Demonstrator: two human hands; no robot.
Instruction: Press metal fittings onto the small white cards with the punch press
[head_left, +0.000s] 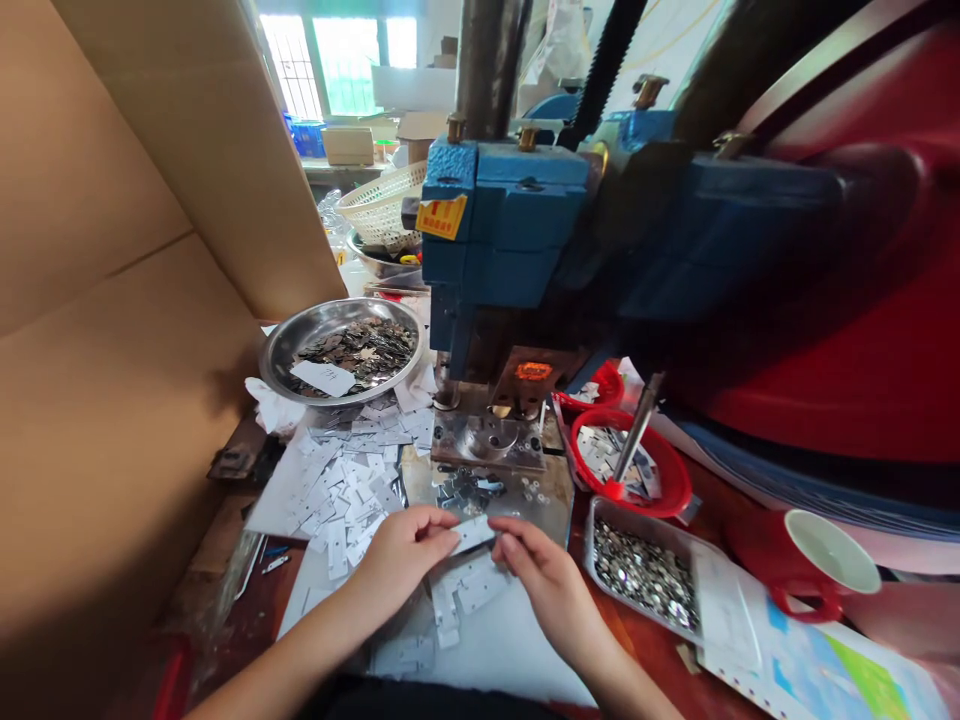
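Note:
Between my two hands is a small flat metal plate (474, 535) with holes in it. My left hand (411, 550) pinches its left end between thumb and fingers. At its right end, the thumb and fingertips of my right hand (541, 570) close on the edge. Several similar plates (459, 600) lie on the white sheet just below. Beyond my hands stands the blue press (502, 225), with a steel die block (487, 440) at its base. Small dark metal pieces (469, 490) and tiny bright bits (534, 490) are scattered before the die.
A heap of loose plates (345, 490) spreads at left, below a steel bowl (281, 340) of metal pieces. On the right are a red basket (679, 485), a clear tray (592, 545) of small shiny parts and a red mug (825, 565). Cardboard (112, 300) walls the left side.

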